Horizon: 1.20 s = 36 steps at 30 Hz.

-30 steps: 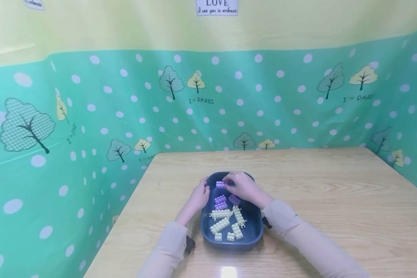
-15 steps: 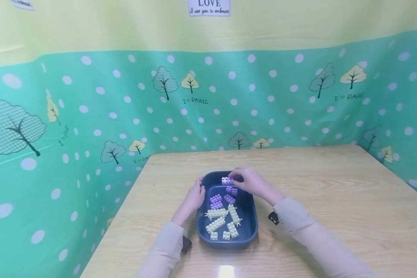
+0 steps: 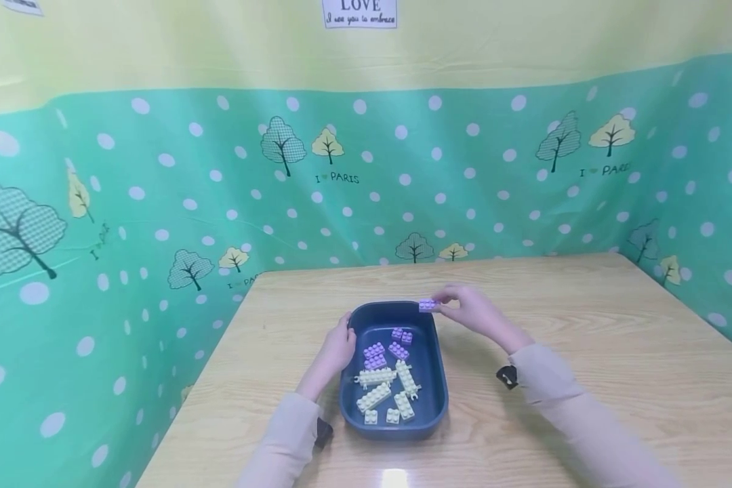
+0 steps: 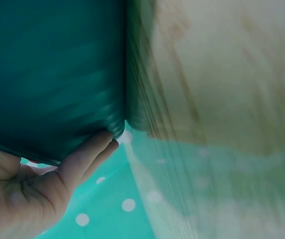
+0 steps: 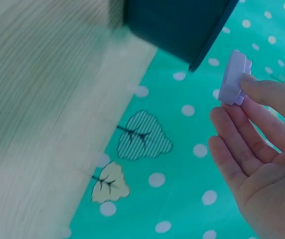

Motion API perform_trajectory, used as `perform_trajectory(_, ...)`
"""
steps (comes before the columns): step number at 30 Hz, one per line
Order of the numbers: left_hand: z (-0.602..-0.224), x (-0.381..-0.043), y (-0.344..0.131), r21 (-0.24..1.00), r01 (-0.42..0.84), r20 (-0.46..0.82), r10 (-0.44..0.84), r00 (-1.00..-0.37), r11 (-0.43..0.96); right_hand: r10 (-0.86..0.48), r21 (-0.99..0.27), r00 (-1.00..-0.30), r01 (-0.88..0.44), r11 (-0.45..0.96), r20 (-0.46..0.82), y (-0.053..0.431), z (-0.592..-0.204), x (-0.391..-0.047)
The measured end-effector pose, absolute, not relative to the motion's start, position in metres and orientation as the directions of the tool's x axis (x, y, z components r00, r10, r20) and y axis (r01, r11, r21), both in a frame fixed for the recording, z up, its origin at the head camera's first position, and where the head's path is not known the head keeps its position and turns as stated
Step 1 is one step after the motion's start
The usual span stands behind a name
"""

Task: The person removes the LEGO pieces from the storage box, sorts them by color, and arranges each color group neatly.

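Note:
A purple building brick (image 3: pixel 427 306) is pinched between the thumb and fingertips of my right hand (image 3: pixel 472 312), over the far right corner of a dark blue tub (image 3: pixel 440 400). In the right wrist view the brick (image 5: pixel 233 78) is tilted, its studs toward the thumb, clear of the tub wall (image 5: pixel 177 25). My left hand (image 3: pixel 337 346) holds the tub's far left side. The left wrist view shows its fingers (image 4: pixel 85 159) against the outer wall, the thumb side at the rim. Inside the tub lie several purple bricks (image 3: pixel 375 356) and several cream bricks (image 3: pixel 374 398).
The tub stands on a wood-grain table (image 3: pixel 555 325). A green and yellow cloth (image 3: pixel 366 149) with dots and printed trees hangs behind the table and along its sides. Dark wrist bands (image 3: pixel 507 376) show at the sleeves.
My right hand has lifted the purple brick from inside the tub, moving right to its far right rim. Two small purple bricks now show where the hand was. The left hand still holds the tub.

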<state>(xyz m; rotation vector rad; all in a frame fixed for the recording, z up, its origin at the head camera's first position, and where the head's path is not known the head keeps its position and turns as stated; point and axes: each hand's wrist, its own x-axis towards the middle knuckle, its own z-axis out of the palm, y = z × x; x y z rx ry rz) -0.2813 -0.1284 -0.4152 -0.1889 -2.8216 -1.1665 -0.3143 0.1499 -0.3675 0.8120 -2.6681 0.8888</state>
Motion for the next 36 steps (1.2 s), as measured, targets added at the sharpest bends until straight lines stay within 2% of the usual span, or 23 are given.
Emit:
perform_trajectory(18,-0.413,-0.283,-0.126,0.662,0.169,0.15,0.092,-0.984,0.73,-0.394,-0.459,-0.86,-0.508,0.729,0.325,0.192,-0.387,-0.323)
perform_trajectory(36,-0.416,-0.283,-0.127,0.668,0.149,0.135,0.078,-0.988,0.729,-0.352,-0.499,-0.921,-0.388,0.775,0.168,0.21,-0.404,-0.324)
